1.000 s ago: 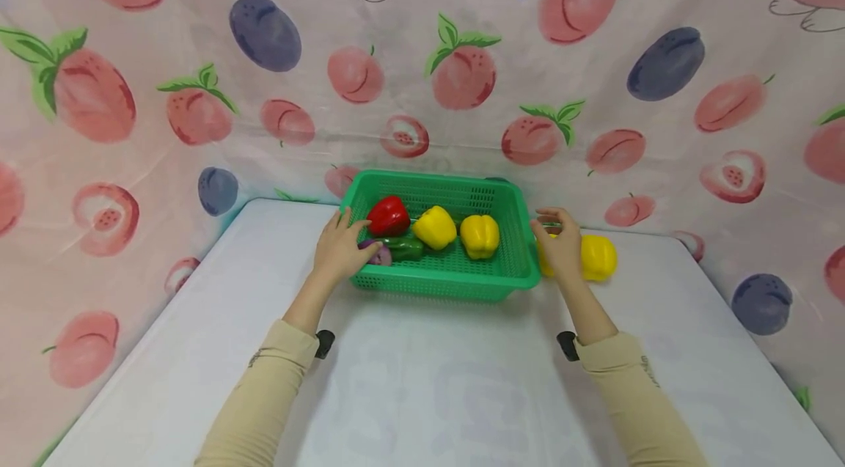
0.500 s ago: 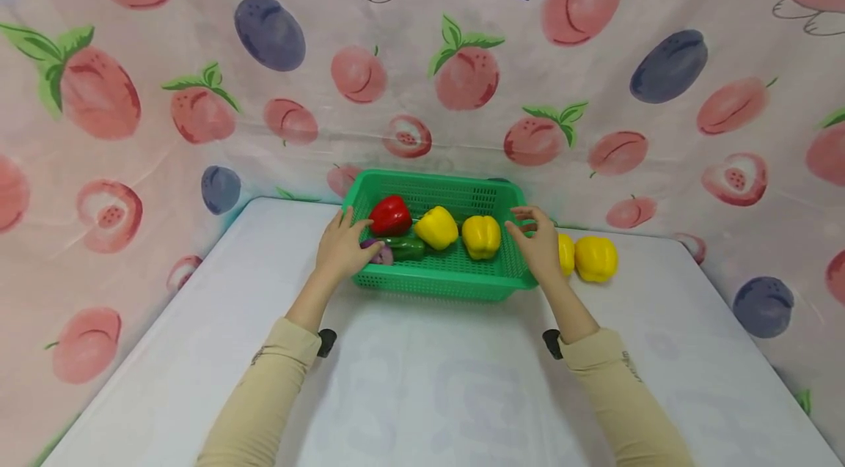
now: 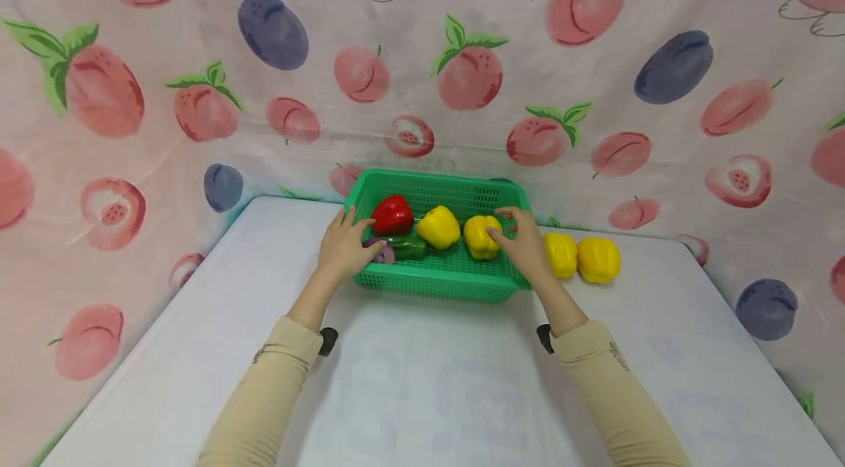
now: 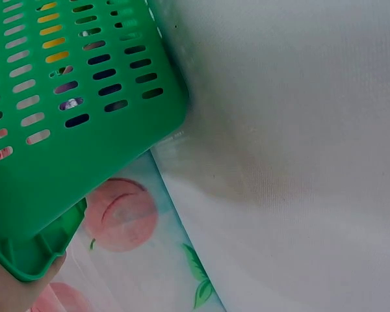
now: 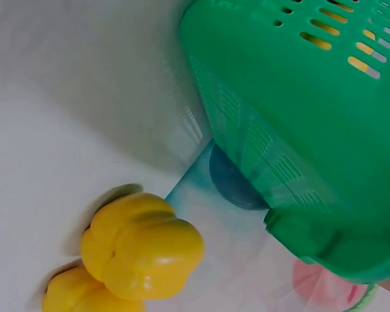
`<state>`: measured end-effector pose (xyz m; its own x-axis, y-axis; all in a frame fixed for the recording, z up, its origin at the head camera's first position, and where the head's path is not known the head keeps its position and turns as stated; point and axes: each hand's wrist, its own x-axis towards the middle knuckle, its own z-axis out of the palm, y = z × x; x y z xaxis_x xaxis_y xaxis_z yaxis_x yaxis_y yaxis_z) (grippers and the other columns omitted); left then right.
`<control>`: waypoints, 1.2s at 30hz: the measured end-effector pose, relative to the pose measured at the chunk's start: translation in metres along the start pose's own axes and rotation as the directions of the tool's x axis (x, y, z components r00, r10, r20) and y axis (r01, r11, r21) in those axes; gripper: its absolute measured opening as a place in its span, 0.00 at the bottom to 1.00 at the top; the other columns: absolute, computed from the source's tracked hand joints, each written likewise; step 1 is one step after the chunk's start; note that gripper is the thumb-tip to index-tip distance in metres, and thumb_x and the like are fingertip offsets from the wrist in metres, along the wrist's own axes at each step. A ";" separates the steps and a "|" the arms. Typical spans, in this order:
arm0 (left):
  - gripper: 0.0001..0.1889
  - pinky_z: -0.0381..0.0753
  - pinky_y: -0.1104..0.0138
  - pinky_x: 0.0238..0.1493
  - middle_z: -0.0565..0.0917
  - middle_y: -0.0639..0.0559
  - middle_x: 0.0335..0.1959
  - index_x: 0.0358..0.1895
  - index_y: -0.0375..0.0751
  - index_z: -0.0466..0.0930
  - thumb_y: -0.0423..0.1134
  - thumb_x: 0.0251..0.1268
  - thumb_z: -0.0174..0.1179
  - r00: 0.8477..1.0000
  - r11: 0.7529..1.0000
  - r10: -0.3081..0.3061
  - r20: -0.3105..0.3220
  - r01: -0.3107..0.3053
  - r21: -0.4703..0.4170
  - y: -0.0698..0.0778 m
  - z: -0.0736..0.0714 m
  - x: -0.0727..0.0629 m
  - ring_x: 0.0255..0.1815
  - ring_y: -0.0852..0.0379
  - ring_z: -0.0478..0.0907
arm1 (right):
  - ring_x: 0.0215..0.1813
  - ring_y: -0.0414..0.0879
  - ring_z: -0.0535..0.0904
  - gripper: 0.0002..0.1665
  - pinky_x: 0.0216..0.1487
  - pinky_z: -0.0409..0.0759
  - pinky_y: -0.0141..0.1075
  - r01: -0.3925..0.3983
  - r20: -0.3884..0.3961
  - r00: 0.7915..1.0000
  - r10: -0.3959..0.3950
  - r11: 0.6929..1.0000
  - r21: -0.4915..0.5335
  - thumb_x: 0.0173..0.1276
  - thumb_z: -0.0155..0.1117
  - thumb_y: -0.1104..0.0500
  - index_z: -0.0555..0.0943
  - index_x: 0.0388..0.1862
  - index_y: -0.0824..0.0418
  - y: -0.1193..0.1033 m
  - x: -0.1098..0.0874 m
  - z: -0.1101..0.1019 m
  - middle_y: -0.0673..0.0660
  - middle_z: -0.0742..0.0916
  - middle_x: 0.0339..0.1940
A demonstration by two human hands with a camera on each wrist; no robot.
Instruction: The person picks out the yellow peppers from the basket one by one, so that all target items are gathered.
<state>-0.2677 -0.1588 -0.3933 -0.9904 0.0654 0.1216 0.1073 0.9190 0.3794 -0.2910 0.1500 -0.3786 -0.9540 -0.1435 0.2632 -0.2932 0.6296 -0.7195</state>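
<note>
Right hand (image 3: 526, 243) shifted left since earlier, from beside two outer yellow bell peppers (image 3: 599, 259) to over green basket (image 3: 439, 274); thumb and fingers parted at rightmost inner yellow bell pepper (image 3: 480, 238), contact unclear. Left hand (image 3: 339, 248) spread at basket's left end, near red bell pepper (image 3: 394, 215).

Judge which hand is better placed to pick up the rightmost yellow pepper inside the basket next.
Likely the right hand: it is right beside that yellow pepper, though contact is unclear. The left hand is at the opposite end of the green basket, near the red pepper.
</note>
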 end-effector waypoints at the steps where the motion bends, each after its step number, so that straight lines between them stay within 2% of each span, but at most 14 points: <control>1: 0.31 0.48 0.47 0.75 0.51 0.33 0.74 0.66 0.41 0.68 0.56 0.65 0.52 1.000 1.000 -0.001 0.000 0.001 0.002 0.000 0.000 0.000 0.76 0.35 0.44 | 0.53 0.65 0.73 0.25 0.53 0.76 0.52 -0.003 0.006 1.000 0.003 1.000 -0.004 0.67 0.60 0.57 0.71 0.60 0.66 0.000 0.000 0.000 0.70 0.73 0.57; 15: 0.31 0.48 0.46 0.75 0.51 0.33 0.74 0.66 0.41 0.67 0.56 0.65 0.52 1.000 1.000 -0.005 0.011 0.005 0.004 -0.001 -0.002 0.000 0.76 0.35 0.44 | 0.51 0.63 0.72 0.30 0.51 0.76 0.53 0.005 0.036 0.999 -0.003 0.997 -0.073 0.65 0.64 0.53 0.70 0.62 0.66 -0.002 0.007 0.004 0.71 0.70 0.61; 20: 0.32 0.46 0.47 0.75 0.50 0.34 0.75 0.67 0.42 0.67 0.56 0.65 0.52 1.000 1.000 -0.009 0.017 0.009 -0.011 0.000 -0.002 0.000 0.76 0.36 0.42 | 0.57 0.67 0.71 0.32 0.57 0.73 0.57 0.018 0.055 0.998 -0.011 0.991 -0.134 0.64 0.65 0.52 0.70 0.62 0.67 -0.001 0.011 0.007 0.73 0.68 0.62; 26: 0.31 0.47 0.46 0.75 0.50 0.33 0.74 0.67 0.41 0.67 0.56 0.65 0.52 1.000 1.000 -0.006 0.016 0.006 -0.003 0.001 -0.004 0.000 0.76 0.35 0.42 | 0.64 0.67 0.67 0.35 0.63 0.69 0.58 0.022 0.082 0.997 -0.010 0.987 -0.157 0.63 0.65 0.52 0.68 0.65 0.66 0.002 0.014 0.012 0.71 0.67 0.65; 31: 0.31 0.46 0.46 0.75 0.50 0.33 0.74 0.67 0.41 0.67 0.55 0.65 0.52 1.000 1.000 -0.004 0.015 0.004 -0.006 0.001 -0.003 0.000 0.76 0.35 0.42 | 0.64 0.68 0.67 0.36 0.63 0.69 0.59 0.019 0.090 0.996 -0.002 0.982 -0.186 0.63 0.65 0.52 0.67 0.66 0.66 0.004 0.016 0.015 0.72 0.66 0.67; 36: 0.31 0.47 0.46 0.75 0.51 0.32 0.74 0.66 0.41 0.67 0.55 0.65 0.52 1.000 1.000 0.008 0.008 -0.008 0.000 -0.001 -0.001 0.000 0.76 0.34 0.44 | 0.65 0.70 0.66 0.38 0.61 0.69 0.61 0.003 0.149 0.988 0.034 0.970 -0.241 0.63 0.65 0.52 0.65 0.68 0.65 0.005 0.019 0.019 0.71 0.63 0.70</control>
<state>-0.2676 -0.1601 -0.3926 -0.9902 0.0755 0.1175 0.1150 0.9184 0.3786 -0.3116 0.1358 -0.3890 -0.9620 -0.2343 0.1401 -0.2725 0.7948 -0.5422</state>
